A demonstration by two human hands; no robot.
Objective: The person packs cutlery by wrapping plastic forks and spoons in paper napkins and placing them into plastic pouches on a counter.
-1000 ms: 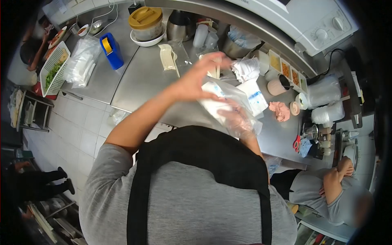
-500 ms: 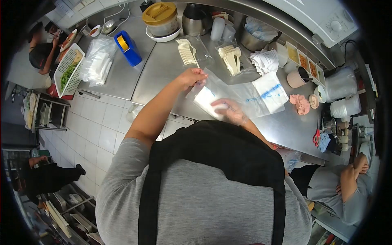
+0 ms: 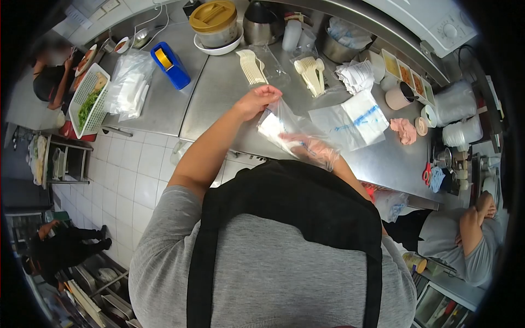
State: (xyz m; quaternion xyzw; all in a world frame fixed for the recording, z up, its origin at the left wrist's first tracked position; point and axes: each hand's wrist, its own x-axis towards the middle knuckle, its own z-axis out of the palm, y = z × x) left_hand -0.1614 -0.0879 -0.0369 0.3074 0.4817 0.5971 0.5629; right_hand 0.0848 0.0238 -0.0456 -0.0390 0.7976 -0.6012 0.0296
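Note:
My left hand [image 3: 260, 101] pinches the upper corner of a clear plastic bag [image 3: 291, 116], holding it above the near edge of the steel counter. Inside that bag lies a white folded packet [image 3: 271, 127]. My right hand [image 3: 307, 145] is seen through the clear film, with its fingers closed over the right end of the packet. The film blurs the fingertips. Just beyond my right hand, a second clear bag with white contents and blue print [image 3: 358, 119] lies flat on the counter. Cream plastic forks [image 3: 252, 66] and spoons [image 3: 310, 74] lie in open wrappers behind.
A blue tape dispenser [image 3: 170, 66] and a stack of plastic bags [image 3: 130, 85] are on the left. Pink cloth [image 3: 403, 131], a pink cup [image 3: 399, 96] and red scissors [image 3: 426, 174] are on the right. People stand at left and right; one person [image 3: 462, 240] has folded arms.
My left hand has risen slightly, stretching the bag's corner upward. My right hand is now more fully covered by the film, and the packet has shifted a little.

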